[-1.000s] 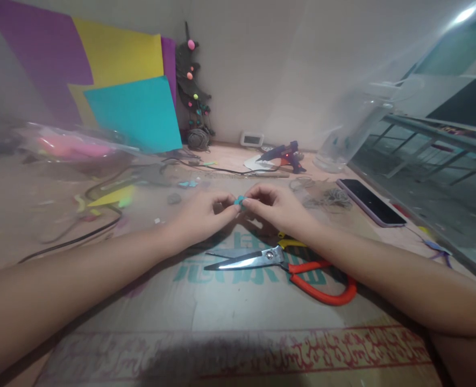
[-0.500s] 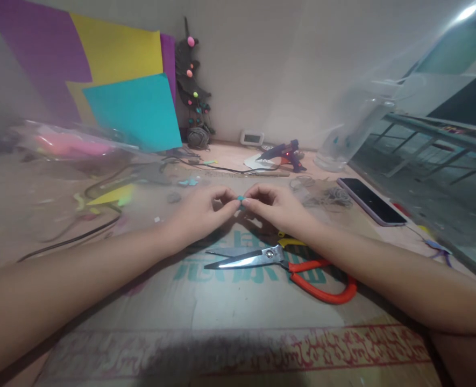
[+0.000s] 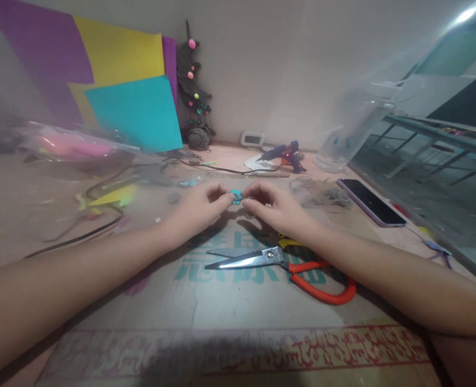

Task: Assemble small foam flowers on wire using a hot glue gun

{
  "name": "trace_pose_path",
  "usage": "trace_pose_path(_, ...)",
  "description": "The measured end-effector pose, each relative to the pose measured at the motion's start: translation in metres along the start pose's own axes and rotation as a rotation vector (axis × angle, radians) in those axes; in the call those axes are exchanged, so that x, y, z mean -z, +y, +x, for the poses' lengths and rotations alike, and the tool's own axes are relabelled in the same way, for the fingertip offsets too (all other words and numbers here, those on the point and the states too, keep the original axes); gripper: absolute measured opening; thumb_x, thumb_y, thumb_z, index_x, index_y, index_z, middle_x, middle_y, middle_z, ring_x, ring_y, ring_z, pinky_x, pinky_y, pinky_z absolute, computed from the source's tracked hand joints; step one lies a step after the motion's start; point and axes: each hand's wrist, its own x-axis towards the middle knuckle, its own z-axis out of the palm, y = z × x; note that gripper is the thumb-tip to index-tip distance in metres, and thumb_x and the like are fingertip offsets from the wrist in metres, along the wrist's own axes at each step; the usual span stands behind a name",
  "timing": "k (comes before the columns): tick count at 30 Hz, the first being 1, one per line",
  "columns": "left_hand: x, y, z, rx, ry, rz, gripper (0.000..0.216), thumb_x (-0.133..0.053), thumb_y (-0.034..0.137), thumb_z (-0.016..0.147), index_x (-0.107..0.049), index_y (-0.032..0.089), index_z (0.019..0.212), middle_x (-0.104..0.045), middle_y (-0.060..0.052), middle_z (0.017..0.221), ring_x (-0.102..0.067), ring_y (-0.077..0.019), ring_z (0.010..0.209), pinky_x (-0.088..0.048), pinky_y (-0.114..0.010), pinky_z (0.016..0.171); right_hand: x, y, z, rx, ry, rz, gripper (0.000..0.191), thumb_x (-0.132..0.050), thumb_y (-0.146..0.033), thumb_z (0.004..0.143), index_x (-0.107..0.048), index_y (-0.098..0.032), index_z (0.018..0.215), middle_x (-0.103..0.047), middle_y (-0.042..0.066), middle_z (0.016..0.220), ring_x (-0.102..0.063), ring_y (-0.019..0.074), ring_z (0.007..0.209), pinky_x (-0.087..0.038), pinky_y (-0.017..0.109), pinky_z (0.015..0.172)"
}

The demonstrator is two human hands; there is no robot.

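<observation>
My left hand [image 3: 199, 207] and my right hand [image 3: 274, 207] meet fingertip to fingertip above a cardboard sheet [image 3: 229, 301]. Both pinch one small teal scrap [image 3: 235, 195] between thumb and forefinger, the other fingers curled. The scrap is raised a little off the cardboard. Just in front of my right wrist lie red-handled scissors [image 3: 286, 266], blades partly apart and pointing left.
Purple, yellow and teal paper sheets [image 3: 136, 113] lean on the wall at the back left. A glue gun [image 3: 282, 153], a phone [image 3: 370, 201], a tangle of twine [image 3: 326, 198], a black cable [image 3: 80, 231] and a clear plastic bag [image 3: 68, 148] lie around.
Both hands have lifted slightly and moved away from me, still pinching the teal scrap, which now shows more between the fingertips.
</observation>
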Motion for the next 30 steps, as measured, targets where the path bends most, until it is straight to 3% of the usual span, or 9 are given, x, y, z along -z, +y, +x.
trace_pose_path(4, -0.0006, 0.0002, -0.0002, 0.027, -0.026, -0.013, 0.025, -0.054, 0.041, 0.083, -0.061, 0.018, 0.075, -0.062, 0.000, 0.069, -0.054, -0.0156, 0.064, -0.037, -0.026, 0.058, 0.0003, 0.0004, 0.0004, 0.097, 0.075, -0.129, 0.010, -0.060, -0.025, 0.086, -0.065, -0.016, 0.085, -0.065, 0.002, 0.076, -0.056, 0.0125, 0.069, -0.044, 0.026, 0.064)
trace_pose_path(8, -0.0007, 0.0006, -0.0010, 0.002, -0.071, 0.013, 0.026, -0.054, 0.040, 0.083, -0.061, 0.018, 0.072, -0.062, 0.000, 0.066, -0.055, -0.0157, 0.063, -0.036, -0.026, 0.058, 0.0012, -0.0001, 0.0004, 0.102, 0.097, -0.134, 0.010, -0.060, -0.025, 0.087, -0.064, -0.016, 0.083, -0.065, 0.001, 0.076, -0.057, 0.0125, 0.069, -0.044, 0.025, 0.064)
trace_pose_path(15, -0.0004, -0.0015, -0.0005, -0.045, -0.095, 0.023, 0.027, -0.052, 0.041, 0.085, -0.064, 0.019, 0.076, -0.066, 0.000, 0.071, -0.059, -0.0172, 0.069, -0.040, -0.027, 0.063, 0.0015, -0.0001, 0.0002, -0.035, -0.016, 0.034, 0.021, -0.059, -0.035, 0.088, -0.065, -0.015, 0.094, -0.065, 0.000, 0.073, -0.058, 0.0117, 0.064, -0.046, 0.024, 0.058)
trace_pose_path(18, -0.0004, -0.0011, -0.0009, -0.054, -0.083, 0.035, 0.027, -0.053, 0.040, 0.084, -0.066, 0.019, 0.076, -0.067, -0.001, 0.072, -0.059, -0.0176, 0.072, -0.041, -0.027, 0.064, 0.0012, 0.0014, -0.0002, -0.097, -0.064, 0.043, 0.026, -0.060, -0.041, 0.087, -0.067, -0.016, 0.089, -0.065, 0.000, 0.071, -0.057, 0.0113, 0.059, -0.044, 0.022, 0.050)
trace_pose_path(26, -0.0001, 0.0003, -0.0014, -0.011, -0.123, -0.036, 0.028, -0.052, 0.042, 0.085, -0.066, 0.018, 0.081, -0.066, -0.001, 0.072, -0.057, -0.0160, 0.066, -0.038, -0.026, 0.058, 0.0021, 0.0009, -0.0014, -0.150, -0.061, 0.055, 0.028, -0.060, -0.044, 0.087, -0.065, -0.017, 0.083, -0.062, -0.002, 0.065, -0.052, 0.0085, 0.047, -0.038, 0.019, 0.039)
trace_pose_path(30, 0.0001, -0.0005, -0.0010, -0.049, -0.130, -0.043, 0.030, -0.051, 0.043, 0.087, -0.067, 0.018, 0.082, -0.068, -0.001, 0.076, -0.059, -0.0172, 0.072, -0.041, -0.027, 0.063, 0.0025, -0.0008, -0.0019, -0.161, -0.053, 0.102, 0.028, -0.062, -0.044, 0.085, -0.064, -0.017, 0.082, -0.063, -0.001, 0.065, -0.053, 0.0084, 0.047, -0.039, 0.018, 0.038)
